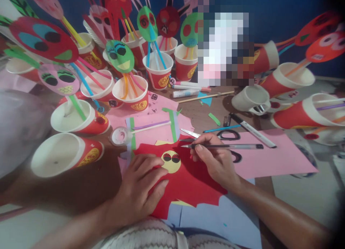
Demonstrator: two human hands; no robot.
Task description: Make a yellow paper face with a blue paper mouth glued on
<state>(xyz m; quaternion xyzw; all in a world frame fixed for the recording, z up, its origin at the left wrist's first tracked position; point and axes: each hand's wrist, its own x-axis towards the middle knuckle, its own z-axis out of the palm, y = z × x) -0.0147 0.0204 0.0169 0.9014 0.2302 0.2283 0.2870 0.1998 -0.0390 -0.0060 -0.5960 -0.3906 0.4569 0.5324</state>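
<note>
My right hand grips a clear-barrelled pen level above the red paper, its tip pointing left. Below and left of that tip lies a small yellow paper disc with two black eyes and red lids. My left hand rests with fingers apart on the sheet of red paper, fingertips touching the disc's left edge. Partly behind my right hand are black-handled scissors, their blades pointing left. Beyond the red paper, purple and white sticks cross a pink piece with green strips.
Red-and-white paper cups with paper faces on coloured sticks crowd the back and both sides. A tape roll lies at left. A black-capped marker rests on pink paper at right, near a white mug. A blurred patch covers the back.
</note>
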